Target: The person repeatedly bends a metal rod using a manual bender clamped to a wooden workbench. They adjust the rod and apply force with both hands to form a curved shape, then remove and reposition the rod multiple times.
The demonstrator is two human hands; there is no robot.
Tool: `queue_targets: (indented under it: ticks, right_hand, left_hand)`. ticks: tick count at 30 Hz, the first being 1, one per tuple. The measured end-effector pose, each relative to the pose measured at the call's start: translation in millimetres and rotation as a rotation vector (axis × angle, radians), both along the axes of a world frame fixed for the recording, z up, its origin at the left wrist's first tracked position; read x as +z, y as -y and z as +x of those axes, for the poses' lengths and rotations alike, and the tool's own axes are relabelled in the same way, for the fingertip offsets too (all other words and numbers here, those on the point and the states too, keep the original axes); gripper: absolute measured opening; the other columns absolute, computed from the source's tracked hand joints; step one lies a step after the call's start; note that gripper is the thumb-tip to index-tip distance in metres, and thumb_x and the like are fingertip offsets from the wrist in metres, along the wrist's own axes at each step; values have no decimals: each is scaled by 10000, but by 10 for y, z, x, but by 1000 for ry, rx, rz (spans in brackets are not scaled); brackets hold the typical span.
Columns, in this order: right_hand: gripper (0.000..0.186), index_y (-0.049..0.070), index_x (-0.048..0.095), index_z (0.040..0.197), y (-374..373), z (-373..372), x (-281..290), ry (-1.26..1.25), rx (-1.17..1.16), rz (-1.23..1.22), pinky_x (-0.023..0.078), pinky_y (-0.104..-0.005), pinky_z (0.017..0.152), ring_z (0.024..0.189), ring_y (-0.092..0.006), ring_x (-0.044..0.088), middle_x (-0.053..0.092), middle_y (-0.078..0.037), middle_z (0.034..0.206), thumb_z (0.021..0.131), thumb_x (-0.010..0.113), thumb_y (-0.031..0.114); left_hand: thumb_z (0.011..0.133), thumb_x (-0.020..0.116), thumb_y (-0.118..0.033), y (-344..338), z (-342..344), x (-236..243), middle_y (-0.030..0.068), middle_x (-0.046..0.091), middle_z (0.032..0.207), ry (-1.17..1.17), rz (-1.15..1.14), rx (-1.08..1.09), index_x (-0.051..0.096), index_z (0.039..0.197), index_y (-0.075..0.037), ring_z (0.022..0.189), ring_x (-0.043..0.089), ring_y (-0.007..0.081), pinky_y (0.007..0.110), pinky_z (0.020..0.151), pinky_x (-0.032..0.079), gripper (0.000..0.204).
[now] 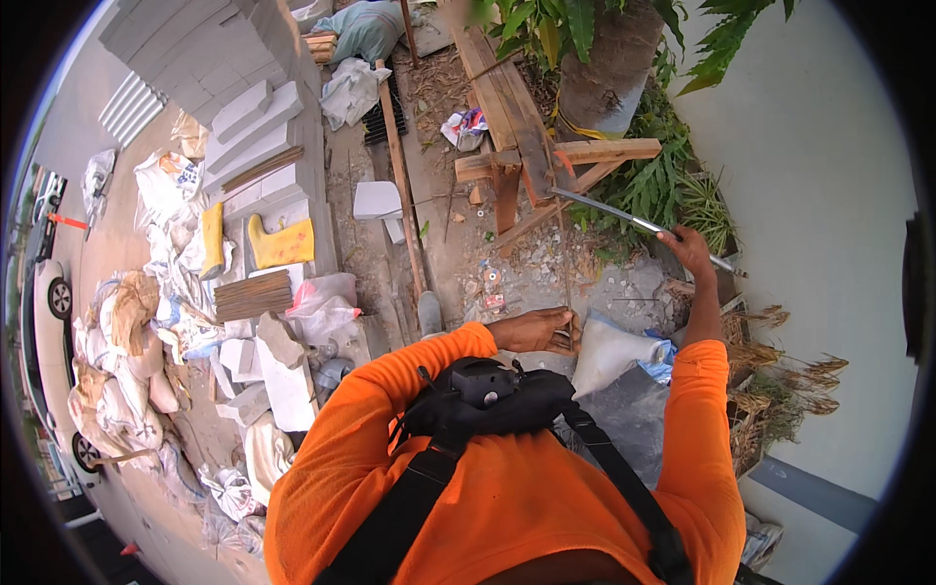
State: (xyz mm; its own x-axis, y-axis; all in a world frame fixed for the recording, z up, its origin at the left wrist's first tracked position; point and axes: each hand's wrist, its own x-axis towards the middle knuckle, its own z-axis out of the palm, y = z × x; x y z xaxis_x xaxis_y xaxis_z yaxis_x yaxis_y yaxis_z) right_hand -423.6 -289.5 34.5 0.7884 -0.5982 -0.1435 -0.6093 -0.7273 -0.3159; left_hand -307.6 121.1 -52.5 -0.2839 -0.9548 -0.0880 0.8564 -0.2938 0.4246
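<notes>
My right hand [690,255] is wrapped around a long silvery metal bar [624,220]. The bar's far end meets the edge of a rough timber bench [534,161] ahead of me. Close in front of my chest, my left hand [536,331] is closed, its fingers pinched at a thin rod [566,278] that runs from the bench toward me. How the rod and the bar meet at the bench is too small to make out. Beside my left hand stands a white sack [614,353].
A tree trunk [609,68] and leafy plants grow beyond the bench, next to a pale wall [799,195] on the right. To the left lie a wooden plank [402,185], grey blocks [258,127], yellow boots [281,244] and several sacks [127,341]. Rubble covers the ground.
</notes>
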Motion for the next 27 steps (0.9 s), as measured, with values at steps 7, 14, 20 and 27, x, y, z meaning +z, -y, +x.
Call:
queue_targets:
  ticks: [7, 14, 20, 27]
  right_hand:
    - [813, -30, 742, 972, -246, -66, 48, 149, -56, -89, 520, -482, 740, 776, -376, 670, 688, -203, 788, 808, 701, 766]
    - [824, 6, 764, 1011, -1018, -291, 192, 5, -309, -146, 540, -505, 808, 916, -404, 712, 733, -219, 869, 790, 685, 796]
    - [745, 28, 729, 830, -3007, -155, 56, 28, -722, -318, 526, -536, 697, 792, -445, 699, 695, -224, 756, 857, 629, 766]
    - [665, 41, 715, 870, -4759, 887, -125, -57, -1137, -383, 539, -548, 679, 789, -453, 714, 706, -229, 750, 959, 558, 681]
  left_hand:
    - [1123, 436, -392, -159, 265, 75, 33, 600, 1236, 7, 2, -119, 570, 1214, -123, 1286, 593, 259, 459, 1181, 435, 314]
    - [1124, 439, -399, -521, 842, 94, 37, 604, 1188, 56, -37, -285, 564, 1208, -121, 1214, 620, 252, 448, 1137, 465, 316]
    - [1119, 461, -432, -1075, 2158, 198, -5, 537, 914, 456, 80, -384, 544, 1062, -122, 813, 585, 154, 341, 788, 533, 326]
    - [1120, 487, -349, -887, 3772, 287, -58, 394, 772, 809, 16, -443, 487, 967, -137, 615, 348, 63, 251, 563, 341, 261]
